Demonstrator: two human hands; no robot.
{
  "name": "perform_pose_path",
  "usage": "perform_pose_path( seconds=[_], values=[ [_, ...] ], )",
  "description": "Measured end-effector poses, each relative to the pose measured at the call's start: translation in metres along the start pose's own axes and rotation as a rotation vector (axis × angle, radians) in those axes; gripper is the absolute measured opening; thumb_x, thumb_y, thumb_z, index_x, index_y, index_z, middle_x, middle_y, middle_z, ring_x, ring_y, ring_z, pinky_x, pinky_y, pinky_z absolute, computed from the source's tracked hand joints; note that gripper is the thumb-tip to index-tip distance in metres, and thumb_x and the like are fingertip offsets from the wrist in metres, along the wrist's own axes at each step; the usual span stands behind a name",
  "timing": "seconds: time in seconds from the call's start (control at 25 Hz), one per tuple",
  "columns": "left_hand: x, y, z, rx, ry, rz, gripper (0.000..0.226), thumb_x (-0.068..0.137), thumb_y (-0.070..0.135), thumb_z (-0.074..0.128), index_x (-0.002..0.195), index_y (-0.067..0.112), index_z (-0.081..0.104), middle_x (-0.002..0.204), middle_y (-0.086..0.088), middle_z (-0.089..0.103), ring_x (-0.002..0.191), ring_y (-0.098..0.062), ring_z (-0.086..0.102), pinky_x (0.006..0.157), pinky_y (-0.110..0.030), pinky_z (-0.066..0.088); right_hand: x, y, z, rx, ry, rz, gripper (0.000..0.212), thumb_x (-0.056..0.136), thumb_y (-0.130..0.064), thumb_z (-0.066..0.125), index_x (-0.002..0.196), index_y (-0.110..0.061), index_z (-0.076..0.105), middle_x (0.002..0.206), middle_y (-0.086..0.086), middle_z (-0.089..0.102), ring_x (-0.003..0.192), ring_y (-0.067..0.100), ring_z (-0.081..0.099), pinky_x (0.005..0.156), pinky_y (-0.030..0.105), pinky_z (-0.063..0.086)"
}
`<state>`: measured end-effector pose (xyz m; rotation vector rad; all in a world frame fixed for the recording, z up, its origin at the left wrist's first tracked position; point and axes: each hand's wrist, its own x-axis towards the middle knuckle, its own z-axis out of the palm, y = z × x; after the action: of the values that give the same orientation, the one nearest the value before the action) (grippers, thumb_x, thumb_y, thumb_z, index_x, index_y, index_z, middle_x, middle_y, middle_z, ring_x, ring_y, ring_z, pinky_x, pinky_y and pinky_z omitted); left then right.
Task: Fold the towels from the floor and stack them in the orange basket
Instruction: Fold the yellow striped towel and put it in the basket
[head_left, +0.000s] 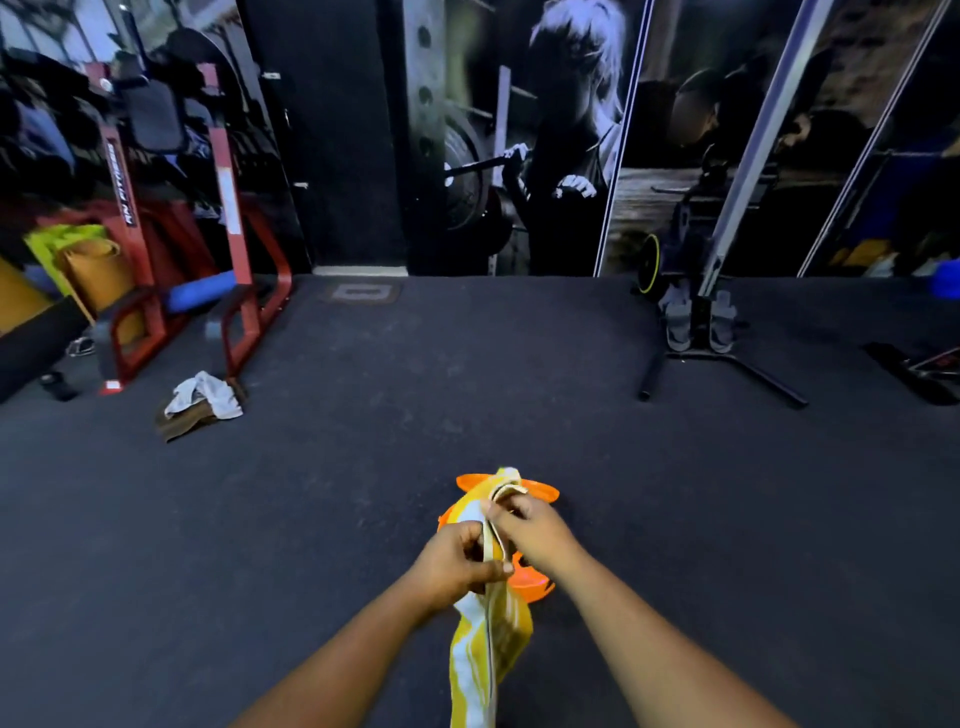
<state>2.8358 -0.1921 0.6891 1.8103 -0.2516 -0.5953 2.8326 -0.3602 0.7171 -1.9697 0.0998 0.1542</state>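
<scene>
You are mid-fold above the orange basket (540, 491); your left hand (457, 564) and right hand (530, 525) both pinch the top edge of the yellow towel (488, 649), which hangs doubled between your arms; next, I judge, halve it again, while the crumpled towels (202, 397) wait by the red frame (234, 249).

Red rack frame (234, 218) far left on dark floor (467, 389). Blue roller (200, 292) under it. Black stand (711, 332) right. Gym mural wall (545, 135) behind, floor drain (362, 292) near its base.
</scene>
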Motion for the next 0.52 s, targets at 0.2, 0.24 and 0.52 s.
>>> perform_pose_path(
  seconds=[0.2, 0.24, 0.52],
  values=[
    [0.025, 0.002, -0.007, 0.007, 0.073, -0.001, 0.048, 0.077, 0.062, 0.07, 0.083, 0.015, 0.059, 0.075, 0.005, 0.058, 0.075, -0.011, 0.056, 0.074, -0.036, 0.048, 0.035, 0.014, -0.005, 0.348, -0.038, 0.017, 0.022, 0.104, -0.022, 0.059, 0.097, -0.002, 0.065, 0.085, 0.009, 0.067, 0.076, 0.007, 0.066, 0.075, 0.032, 0.054],
    [0.028, 0.004, -0.01, -0.006, 0.078, 0.015, 0.053, 0.078, 0.063, 0.069, 0.087, 0.012, 0.06, 0.077, 0.007, 0.058, 0.076, -0.009, 0.054, 0.075, -0.035, 0.046, 0.037, 0.014, -0.005, 0.406, -0.059, 0.004, 0.026, 0.102, -0.026, 0.062, 0.106, -0.001, 0.066, 0.094, 0.011, 0.071, 0.086, 0.013, 0.069, 0.083, 0.036, 0.056],
    [0.064, 0.049, -0.034, -0.268, -0.019, -0.039, 0.031, 0.1, 0.035, 0.066, 0.119, 0.011, 0.062, 0.101, -0.006, 0.075, 0.097, -0.021, 0.073, 0.086, -0.036, 0.06, 0.068, -0.008, -0.018, 0.393, -0.02, -0.012, 0.013, 0.091, -0.014, 0.076, 0.087, -0.003, 0.07, 0.081, 0.008, 0.072, 0.078, 0.016, 0.067, 0.074, 0.033, 0.055]
  ],
)
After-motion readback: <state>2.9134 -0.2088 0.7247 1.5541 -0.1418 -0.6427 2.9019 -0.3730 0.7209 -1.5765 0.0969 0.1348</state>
